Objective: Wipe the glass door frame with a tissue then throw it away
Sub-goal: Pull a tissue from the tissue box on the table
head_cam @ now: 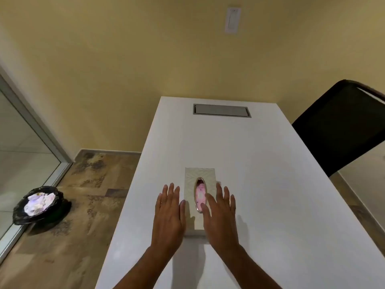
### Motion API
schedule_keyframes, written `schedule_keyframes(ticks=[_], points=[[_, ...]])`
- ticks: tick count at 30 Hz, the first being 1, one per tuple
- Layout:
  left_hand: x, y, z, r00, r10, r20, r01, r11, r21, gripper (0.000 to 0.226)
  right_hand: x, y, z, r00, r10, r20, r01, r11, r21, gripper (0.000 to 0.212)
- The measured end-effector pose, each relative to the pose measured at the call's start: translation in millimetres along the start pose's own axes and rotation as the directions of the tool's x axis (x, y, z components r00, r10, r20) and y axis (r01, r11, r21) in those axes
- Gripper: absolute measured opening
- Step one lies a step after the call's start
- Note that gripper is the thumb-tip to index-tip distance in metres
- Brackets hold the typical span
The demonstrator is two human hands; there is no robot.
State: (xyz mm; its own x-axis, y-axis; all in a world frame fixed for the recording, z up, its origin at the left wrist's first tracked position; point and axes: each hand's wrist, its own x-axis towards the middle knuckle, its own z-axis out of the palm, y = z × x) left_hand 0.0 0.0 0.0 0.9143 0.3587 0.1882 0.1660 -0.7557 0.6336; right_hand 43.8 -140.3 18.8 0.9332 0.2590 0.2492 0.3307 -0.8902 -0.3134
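Observation:
A cream tissue box (191,178) lies on the white table (270,184), with pink tissue (200,193) showing in its oval metal-rimmed slot. My left hand (169,213) is flat and open just left of the box, thumb at its edge. My right hand (219,213) is open, palm down, over the box's right side, thumb near the slot. Neither holds anything. The glass door with its grey metal frame (41,134) stands at the far left. A black-lined bin (39,205) holding crumpled tissues sits on the floor beside the door.
A black chair (337,130) stands at the table's right side. A grey cable hatch (221,110) is set into the far end of the table. A white wall switch (233,20) is on the yellow wall. Brown tiled floor (87,195) lies between table and door.

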Motion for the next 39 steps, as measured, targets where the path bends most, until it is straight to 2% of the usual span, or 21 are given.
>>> schedule_keyframes(ticks=[3,6,10,13,21,27,33,35,39], points=[[7.7,-2.7,14.3,0.999,0.016,0.039,-0.017,0.999,0.028,0.063,10.5,-2.8,12.6,0.999,0.033,-0.011,-0.033,0.999,0.008,0.038],[14.1,-7.0,30.8,0.994,0.043,0.100,-0.042,0.999,-0.012,0.060,21.3,1.8,27.3,0.999,0.042,0.001,-0.042,0.999,0.027,0.033],[24.2,-15.9,48.0,0.985,0.103,0.141,-0.103,0.995,-0.006,0.057,33.0,12.3,41.7,0.991,0.037,0.130,-0.040,0.999,0.017,0.033],[31.0,-18.3,56.7,0.981,0.165,0.100,-0.166,0.986,-0.003,0.057,39.2,13.8,46.2,0.985,0.019,0.172,-0.027,0.999,0.045,0.044],[37.7,-21.0,65.9,0.980,0.083,0.179,-0.090,0.995,0.030,0.063,46.8,14.6,47.1,0.977,0.030,0.209,-0.021,0.999,-0.044,0.046],[37.1,-23.6,70.6,0.985,0.063,0.162,-0.073,0.996,0.056,0.063,47.4,12.2,55.3,0.985,0.058,0.165,-0.060,0.998,0.007,0.041],[37.4,-23.4,70.7,0.979,0.055,0.199,-0.072,0.994,0.080,0.063,48.4,12.4,62.6,0.985,0.079,0.152,-0.091,0.993,0.077,0.051],[36.9,-22.2,70.0,0.985,0.068,0.161,-0.080,0.994,0.068,0.058,50.0,12.4,63.5,0.982,0.081,0.173,-0.091,0.995,0.052,0.049],[36.7,-20.7,69.0,0.989,0.076,0.128,-0.083,0.995,0.052,0.056,49.4,12.0,63.3,0.994,0.064,0.093,-0.068,0.997,0.036,0.039]])
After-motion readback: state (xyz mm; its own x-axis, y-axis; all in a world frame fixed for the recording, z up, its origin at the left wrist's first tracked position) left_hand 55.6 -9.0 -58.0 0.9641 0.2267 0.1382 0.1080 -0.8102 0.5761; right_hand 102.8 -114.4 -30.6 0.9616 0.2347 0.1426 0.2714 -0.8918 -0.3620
